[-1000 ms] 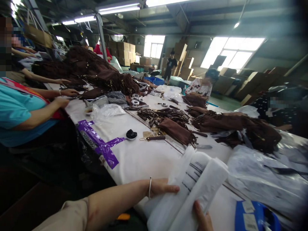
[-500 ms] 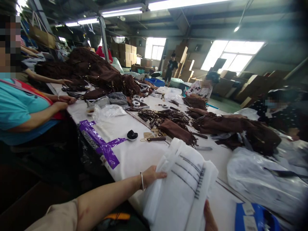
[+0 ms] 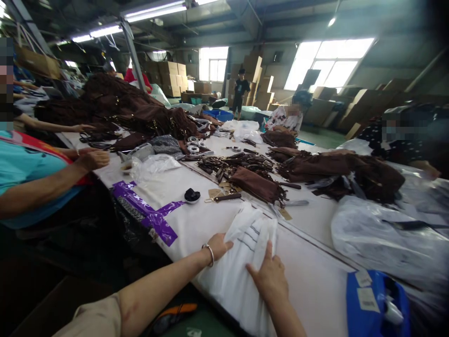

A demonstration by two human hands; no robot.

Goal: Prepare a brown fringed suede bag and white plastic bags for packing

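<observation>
Both hands, left hand [image 3: 218,245] and right hand [image 3: 270,276], lie open, seemingly flat, on the white bag [image 3: 242,252], gripping nothing.

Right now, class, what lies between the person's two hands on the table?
In the head view, only the white bag lies between the left hand and right hand.

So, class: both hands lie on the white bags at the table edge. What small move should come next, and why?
Probably sweep the right hand outward over the white bags, since they lie rumpled while the left hand pins their near edge.
</observation>
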